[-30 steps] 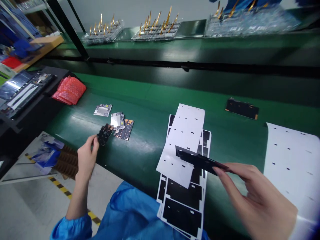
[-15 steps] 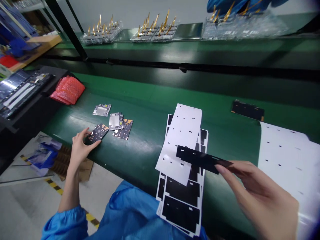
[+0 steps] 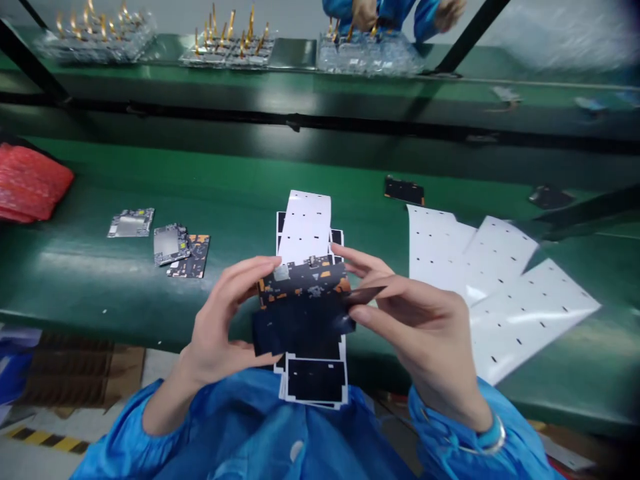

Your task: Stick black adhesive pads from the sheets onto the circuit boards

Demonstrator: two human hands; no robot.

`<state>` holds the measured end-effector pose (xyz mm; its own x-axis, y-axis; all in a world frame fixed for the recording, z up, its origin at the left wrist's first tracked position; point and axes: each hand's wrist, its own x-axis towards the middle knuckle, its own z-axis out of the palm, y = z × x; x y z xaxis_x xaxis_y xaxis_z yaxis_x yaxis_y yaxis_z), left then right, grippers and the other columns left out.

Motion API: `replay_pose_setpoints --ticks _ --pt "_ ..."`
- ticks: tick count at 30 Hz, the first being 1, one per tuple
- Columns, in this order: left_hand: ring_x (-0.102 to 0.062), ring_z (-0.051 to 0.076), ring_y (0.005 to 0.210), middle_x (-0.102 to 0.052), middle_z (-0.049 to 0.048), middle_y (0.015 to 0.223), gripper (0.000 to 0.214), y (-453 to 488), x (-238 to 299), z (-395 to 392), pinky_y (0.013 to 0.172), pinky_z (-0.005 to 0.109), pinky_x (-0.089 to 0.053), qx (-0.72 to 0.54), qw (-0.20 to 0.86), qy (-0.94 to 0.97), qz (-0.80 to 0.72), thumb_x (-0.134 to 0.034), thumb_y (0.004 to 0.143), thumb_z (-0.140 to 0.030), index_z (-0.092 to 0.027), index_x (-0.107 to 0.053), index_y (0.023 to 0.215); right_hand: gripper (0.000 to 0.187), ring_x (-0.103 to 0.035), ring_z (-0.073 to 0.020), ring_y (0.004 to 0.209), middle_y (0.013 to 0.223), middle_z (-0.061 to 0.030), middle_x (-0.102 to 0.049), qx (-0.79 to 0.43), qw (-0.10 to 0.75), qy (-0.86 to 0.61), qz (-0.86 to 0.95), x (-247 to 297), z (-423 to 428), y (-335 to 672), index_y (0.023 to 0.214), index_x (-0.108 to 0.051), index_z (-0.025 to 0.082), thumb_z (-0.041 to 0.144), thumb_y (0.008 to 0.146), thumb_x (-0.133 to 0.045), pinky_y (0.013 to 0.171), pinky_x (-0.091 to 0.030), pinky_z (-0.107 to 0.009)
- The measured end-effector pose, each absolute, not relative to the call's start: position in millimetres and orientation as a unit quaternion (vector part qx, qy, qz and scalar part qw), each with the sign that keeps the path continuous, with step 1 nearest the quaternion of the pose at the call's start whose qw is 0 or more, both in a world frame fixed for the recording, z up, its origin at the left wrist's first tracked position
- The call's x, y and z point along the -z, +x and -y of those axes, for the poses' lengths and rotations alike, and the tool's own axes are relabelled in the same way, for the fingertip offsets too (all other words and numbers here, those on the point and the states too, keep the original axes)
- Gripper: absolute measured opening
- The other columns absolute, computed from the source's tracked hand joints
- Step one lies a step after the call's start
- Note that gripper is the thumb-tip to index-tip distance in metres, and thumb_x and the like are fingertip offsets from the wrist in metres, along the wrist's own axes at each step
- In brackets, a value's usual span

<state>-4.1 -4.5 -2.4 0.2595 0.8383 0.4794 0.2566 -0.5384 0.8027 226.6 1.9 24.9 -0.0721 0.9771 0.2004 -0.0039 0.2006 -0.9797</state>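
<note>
A dark circuit board (image 3: 320, 280) with orange patches is between my hands, above the bench. My left hand (image 3: 220, 320) grips its left side, thumb below and fingers above. With thumb and fingers closed, my right hand (image 3: 420, 320) holds a thin black adhesive film (image 3: 300, 327), which overlaps the near part of the board. Whether the film is stuck down or only lies over it, I cannot tell. Underneath is a stack of die-cut sheets with black labels (image 3: 317, 380). A white backing sheet (image 3: 306, 223) lies on top of the stack's far end.
Several circuit boards (image 3: 171, 243) lie to the left, near red bubble wrap (image 3: 33, 181). White sheets (image 3: 520, 300) spread at right, with a black-covered board (image 3: 404, 191) behind. On the raised shelf stand trays of parts with gold strips (image 3: 230, 50); another person's hands (image 3: 365, 15) are there.
My left hand has lifted the circuit board from the bench and brought it right, over the label stack. My right hand has moved the black film onto the board. The view has shifted right.
</note>
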Motion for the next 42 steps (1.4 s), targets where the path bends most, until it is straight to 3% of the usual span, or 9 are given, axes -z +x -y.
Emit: replay_pose_setpoints --ticks 3,6,10,13,22,29,37,39,42 --pt "-0.063 0.025 0.125 -0.063 0.0053 0.137 0.084 1 -4 2 0.095 0.032 -0.062 -0.470 0.339 0.717 -0.387 -0.091 0.068 -0.030 -0.033 -0.050 0.142 0.016 -0.066 -0.0278 0.123 0.078 0.0023 -0.075 -0.448 0.517 -0.425 0.593 -28 0 229 0.075 -0.071 0.027 0.013 0.080 -0.077 0.100 -0.056 -0.045" --pt "-0.065 0.024 0.122 -0.065 0.0045 0.135 0.087 -1 -9 4 0.091 0.031 -0.064 -0.473 0.333 0.718 -0.388 -0.092 0.067 -0.033 -0.036 -0.050 0.143 0.014 -0.071 -0.0250 0.109 0.081 0.0014 -0.076 -0.428 0.504 -0.454 0.598 -28 4 235 0.075 -0.070 0.026 0.015 0.079 -0.079 0.096 -0.057 -0.042" --pt "-0.062 0.021 0.128 -0.063 0.0024 0.138 0.090 -1 -12 5 0.099 0.030 -0.061 -0.477 0.340 0.721 -0.369 -0.090 0.070 -0.033 -0.042 -0.044 0.147 0.013 -0.068 -0.0150 0.071 0.074 0.0018 -0.071 -0.409 0.479 -0.499 0.595 -29 9 243 0.072 -0.070 0.025 0.021 0.076 -0.082 0.065 -0.057 -0.028" --pt "-0.061 0.023 0.129 -0.063 0.0039 0.139 0.088 0 -14 5 0.098 0.030 -0.061 -0.466 0.354 0.724 -0.366 -0.090 0.070 -0.029 -0.040 -0.046 0.146 0.014 -0.060 -0.0109 0.059 0.068 0.0027 -0.066 -0.421 0.469 -0.498 0.595 -30 10 246 0.070 -0.069 0.024 0.022 0.076 -0.081 0.051 -0.049 -0.022" --pt "-0.054 0.020 0.137 -0.060 0.0020 0.144 0.092 0 -9 5 0.104 0.029 -0.058 -0.466 0.386 0.724 -0.330 -0.089 0.071 -0.022 -0.038 -0.043 0.148 0.017 -0.053 -0.0085 0.054 0.065 0.0031 -0.061 -0.442 0.471 -0.502 0.576 -32 12 249 0.068 -0.067 0.023 0.023 0.075 -0.082 0.045 -0.042 -0.020" --pt "-0.055 0.025 0.136 -0.061 0.0040 0.143 0.092 0 -8 4 0.100 0.035 -0.061 -0.458 0.380 0.730 -0.335 -0.090 0.070 -0.024 -0.041 -0.043 0.148 0.018 -0.051 -0.0079 0.053 0.063 0.0033 -0.059 -0.450 0.476 -0.507 0.560 -37 13 247 0.065 -0.065 0.022 0.021 0.074 -0.081 0.045 -0.041 -0.020" --pt "-0.056 0.025 0.134 -0.059 0.0090 0.144 0.094 -1 -5 -1 0.101 0.035 -0.060 -0.483 0.333 0.755 -0.294 -0.090 0.070 -0.023 -0.030 -0.043 0.150 0.018 -0.053 -0.0083 0.053 0.064 0.0034 -0.060 -0.437 0.478 -0.467 0.602 -31 9 250 0.069 -0.064 0.022 0.022 0.079 -0.079 0.044 -0.043 -0.020" --pt "-0.059 0.025 0.129 -0.056 0.0094 0.145 0.084 -2 -7 -3 0.102 0.035 -0.060 -0.471 0.286 0.784 -0.284 -0.088 0.072 -0.022 -0.029 -0.050 0.146 0.017 -0.055 -0.0082 0.056 0.066 0.0042 -0.061 -0.409 0.475 -0.461 0.628 -31 10 248 0.073 -0.063 0.022 0.020 0.081 -0.078 0.045 -0.044 -0.019" --pt "-0.061 0.023 0.125 -0.050 0.0083 0.146 0.049 -5 -12 -5 0.103 0.033 -0.059 -0.407 0.211 0.842 -0.284 -0.082 0.078 -0.013 -0.025 -0.069 0.123 0.010 -0.064 -0.0098 0.065 0.075 0.0014 -0.069 -0.262 0.428 -0.464 0.730 -33 13 245 0.083 -0.065 0.021 0.015 0.088 -0.070 0.055 -0.051 -0.020"
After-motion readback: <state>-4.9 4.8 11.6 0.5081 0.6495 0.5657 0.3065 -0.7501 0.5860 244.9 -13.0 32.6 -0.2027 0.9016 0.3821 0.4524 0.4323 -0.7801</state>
